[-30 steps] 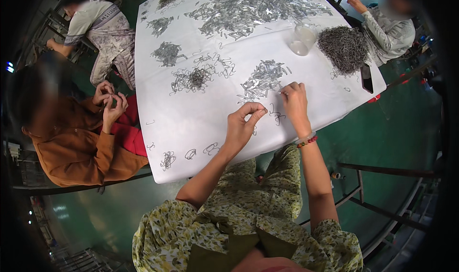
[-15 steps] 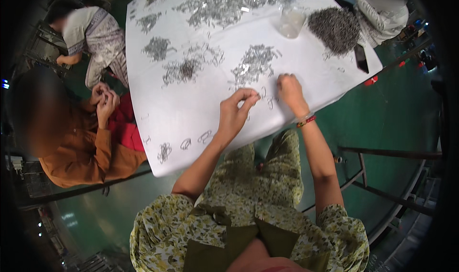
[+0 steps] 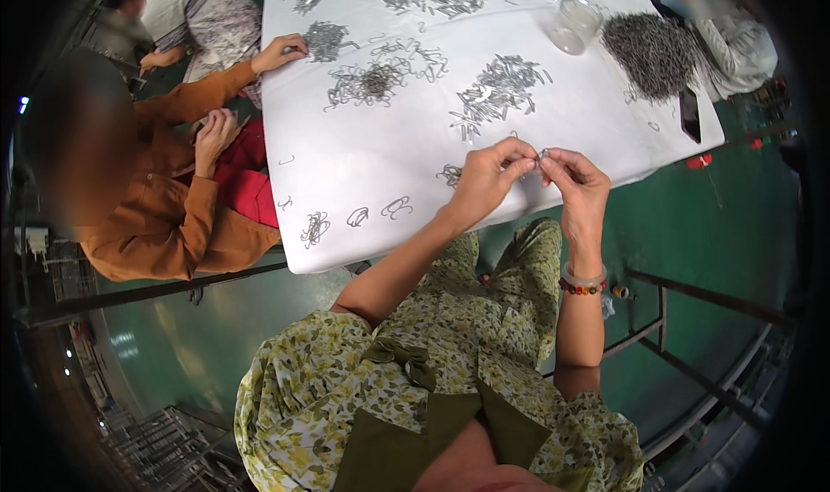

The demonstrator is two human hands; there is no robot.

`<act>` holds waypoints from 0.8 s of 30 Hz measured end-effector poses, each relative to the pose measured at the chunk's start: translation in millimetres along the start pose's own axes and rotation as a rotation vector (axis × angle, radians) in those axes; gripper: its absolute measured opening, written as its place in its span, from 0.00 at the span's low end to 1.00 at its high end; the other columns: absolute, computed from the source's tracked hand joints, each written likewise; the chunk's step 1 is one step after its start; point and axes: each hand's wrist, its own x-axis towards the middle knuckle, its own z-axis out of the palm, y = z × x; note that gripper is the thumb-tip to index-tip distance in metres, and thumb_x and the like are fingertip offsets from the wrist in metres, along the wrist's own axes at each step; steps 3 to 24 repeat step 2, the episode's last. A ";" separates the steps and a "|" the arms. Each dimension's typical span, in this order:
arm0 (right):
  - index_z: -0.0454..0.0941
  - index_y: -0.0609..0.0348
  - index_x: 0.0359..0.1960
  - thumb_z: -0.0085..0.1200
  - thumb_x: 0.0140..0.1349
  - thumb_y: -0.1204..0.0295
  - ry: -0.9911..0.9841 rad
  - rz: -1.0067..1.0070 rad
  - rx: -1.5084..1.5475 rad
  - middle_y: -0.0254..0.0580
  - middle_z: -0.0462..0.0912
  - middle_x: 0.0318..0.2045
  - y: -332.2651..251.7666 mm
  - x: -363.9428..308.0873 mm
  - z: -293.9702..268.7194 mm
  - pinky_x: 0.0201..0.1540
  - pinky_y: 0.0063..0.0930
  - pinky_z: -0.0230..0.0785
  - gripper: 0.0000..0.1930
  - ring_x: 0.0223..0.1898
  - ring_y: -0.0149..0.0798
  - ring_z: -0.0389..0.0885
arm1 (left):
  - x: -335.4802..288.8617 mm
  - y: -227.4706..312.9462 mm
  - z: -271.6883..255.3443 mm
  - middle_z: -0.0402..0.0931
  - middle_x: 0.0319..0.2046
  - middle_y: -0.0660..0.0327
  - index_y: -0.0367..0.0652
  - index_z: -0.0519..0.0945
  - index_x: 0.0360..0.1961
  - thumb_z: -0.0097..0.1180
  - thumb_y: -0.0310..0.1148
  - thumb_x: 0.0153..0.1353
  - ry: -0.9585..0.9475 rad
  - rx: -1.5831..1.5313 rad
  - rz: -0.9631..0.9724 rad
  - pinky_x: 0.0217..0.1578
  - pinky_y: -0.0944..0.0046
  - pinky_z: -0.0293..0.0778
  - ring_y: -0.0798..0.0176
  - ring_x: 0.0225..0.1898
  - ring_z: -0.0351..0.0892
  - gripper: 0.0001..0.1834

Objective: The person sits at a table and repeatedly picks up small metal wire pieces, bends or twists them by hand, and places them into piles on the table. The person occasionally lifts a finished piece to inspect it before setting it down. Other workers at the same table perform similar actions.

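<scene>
My left hand [image 3: 489,181] and my right hand [image 3: 581,183] meet over the near edge of the white table [image 3: 363,159]. Their fingertips pinch together around a small grey metal piece [image 3: 542,156], mostly hidden by the fingers, so its exact kind is unclear. Beside my left hand lies a little heap of bent wire hooks [image 3: 450,175], partly covered by it. Just beyond the hands spreads a pile of short flat silvery metal pieces [image 3: 500,90]. Farther left is a loose tangle of thin wire hooks [image 3: 373,83].
Small hook groups [image 3: 316,229] lie at the near left corner. A clear jar [image 3: 574,25], a dark heap of small metal parts [image 3: 648,55] and a black phone [image 3: 689,116] stand to the right. A co-worker's hand [image 3: 281,53] reaches onto the table at the left.
My right hand has come to my left; both now pinch at one spot. The view has shifted. At the left, the brown-sleeved co-worker has parted their hands and reached one to a metal pile.
</scene>
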 end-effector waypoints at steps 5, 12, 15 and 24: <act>0.80 0.70 0.37 0.60 0.54 0.83 0.022 -0.015 -0.068 0.43 0.82 0.28 -0.8 -2.3 2.1 0.33 0.21 0.71 0.08 0.28 0.31 0.78 | -2.9 9.0 -2.6 0.82 0.31 0.56 0.38 0.79 0.38 0.56 0.26 0.60 -0.006 0.080 0.003 0.41 0.67 0.74 0.65 0.35 0.81 0.07; 0.80 0.70 0.37 0.60 0.54 0.83 0.022 -0.015 -0.068 0.43 0.82 0.28 -0.8 -2.3 2.1 0.33 0.21 0.71 0.08 0.28 0.31 0.78 | -2.9 9.0 -2.6 0.82 0.31 0.56 0.38 0.79 0.38 0.56 0.26 0.60 -0.006 0.080 0.003 0.41 0.67 0.74 0.65 0.35 0.81 0.07; 0.80 0.70 0.37 0.60 0.54 0.83 0.022 -0.015 -0.068 0.43 0.82 0.28 -0.8 -2.3 2.1 0.33 0.21 0.71 0.08 0.28 0.31 0.78 | -2.9 9.0 -2.6 0.82 0.31 0.56 0.38 0.79 0.38 0.56 0.26 0.60 -0.006 0.080 0.003 0.41 0.67 0.74 0.65 0.35 0.81 0.07; 0.80 0.70 0.37 0.60 0.54 0.83 0.022 -0.015 -0.068 0.43 0.82 0.28 -0.8 -2.3 2.1 0.33 0.21 0.71 0.08 0.28 0.31 0.78 | -2.9 9.0 -2.6 0.82 0.31 0.56 0.38 0.79 0.38 0.56 0.26 0.60 -0.006 0.080 0.003 0.41 0.67 0.74 0.65 0.35 0.81 0.07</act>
